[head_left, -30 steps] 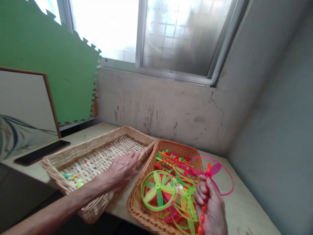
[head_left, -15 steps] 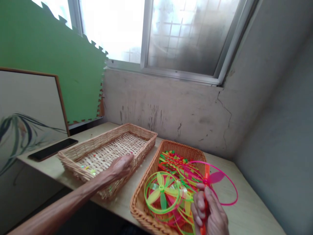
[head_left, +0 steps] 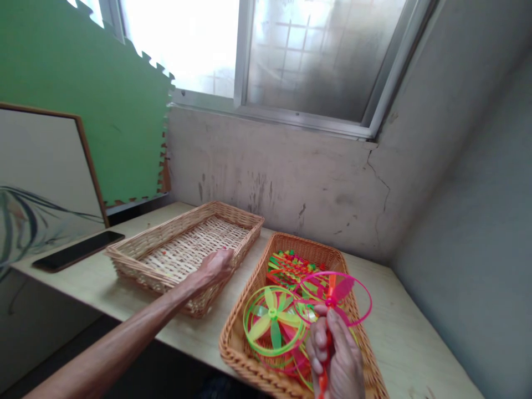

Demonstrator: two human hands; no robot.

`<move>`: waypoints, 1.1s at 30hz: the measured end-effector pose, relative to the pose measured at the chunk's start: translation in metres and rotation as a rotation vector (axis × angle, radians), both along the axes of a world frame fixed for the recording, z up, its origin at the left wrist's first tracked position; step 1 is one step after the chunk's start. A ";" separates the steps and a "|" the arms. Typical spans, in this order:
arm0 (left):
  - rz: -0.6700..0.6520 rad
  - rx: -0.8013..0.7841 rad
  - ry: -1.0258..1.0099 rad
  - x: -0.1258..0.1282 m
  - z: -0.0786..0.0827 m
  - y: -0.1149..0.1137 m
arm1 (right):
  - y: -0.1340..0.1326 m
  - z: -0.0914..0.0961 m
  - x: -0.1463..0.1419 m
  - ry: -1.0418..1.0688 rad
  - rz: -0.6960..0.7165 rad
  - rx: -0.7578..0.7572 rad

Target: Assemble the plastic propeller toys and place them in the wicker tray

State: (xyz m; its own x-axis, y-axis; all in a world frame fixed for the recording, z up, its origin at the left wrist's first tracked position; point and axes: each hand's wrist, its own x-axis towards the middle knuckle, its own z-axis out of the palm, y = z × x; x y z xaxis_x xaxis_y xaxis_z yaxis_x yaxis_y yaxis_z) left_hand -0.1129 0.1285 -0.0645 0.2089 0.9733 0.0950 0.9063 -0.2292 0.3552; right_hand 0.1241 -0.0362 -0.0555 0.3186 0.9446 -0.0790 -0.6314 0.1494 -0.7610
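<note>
My left hand [head_left: 216,265] is closed over the right rim of a long, pale wicker basket [head_left: 137,271]. A small pink bit shows by its fingertips, and the thumb side is partly hidden. In my right hand [head_left: 336,349] is a propeller toy: fingers wrap round its red-orange twisted stick [head_left: 325,377], and a pink ringed propeller [head_left: 344,289] sits near the top. That hand is above a brown wicker basket [head_left: 233,327]. Inside it lie several yellow-green ringed propellers [head_left: 272,313], pink ones partly covered, and a heap of red, green and yellow sticks [head_left: 293,269].
Both baskets stand on a light wooden table [head_left: 419,327]. A black phone [head_left: 78,250] lies at the left. Behind it are a framed picture [head_left: 45,160] and a green foam mat [head_left: 120,122]. A wall [head_left: 233,160] with a window closes off the back.
The pale basket has shifted rightward and away, away from the phone, with my left hand at its rim. My right hand has moved left with the propeller toy, further over the brown basket.
</note>
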 end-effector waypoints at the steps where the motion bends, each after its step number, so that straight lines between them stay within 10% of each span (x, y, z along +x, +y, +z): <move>1: 0.008 0.008 0.026 0.000 0.000 0.000 | 0.001 0.002 -0.003 0.002 -0.002 -0.006; 10: -0.260 0.431 -0.206 0.030 0.037 -0.052 | 0.018 0.033 -0.028 0.119 -0.078 -0.031; 16: -0.621 0.294 -0.513 0.071 0.053 -0.112 | 0.026 0.024 -0.039 0.012 -0.066 0.059; 27: -0.404 -0.012 -0.925 0.101 0.043 -0.105 | 0.022 0.014 -0.041 -1.037 -0.138 0.067; 33: -0.184 -0.205 -1.206 0.109 0.035 -0.104 | 0.018 0.013 -0.047 -1.238 -0.178 0.098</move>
State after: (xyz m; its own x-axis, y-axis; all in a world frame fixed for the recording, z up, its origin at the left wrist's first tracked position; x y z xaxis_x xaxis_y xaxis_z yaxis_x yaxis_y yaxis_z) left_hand -0.0038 0.0242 -0.0291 0.2287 0.9583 0.1712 -0.0647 -0.1605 0.9849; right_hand 0.0773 -0.0183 -0.0421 0.2524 0.8658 0.4321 0.5326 0.2486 -0.8091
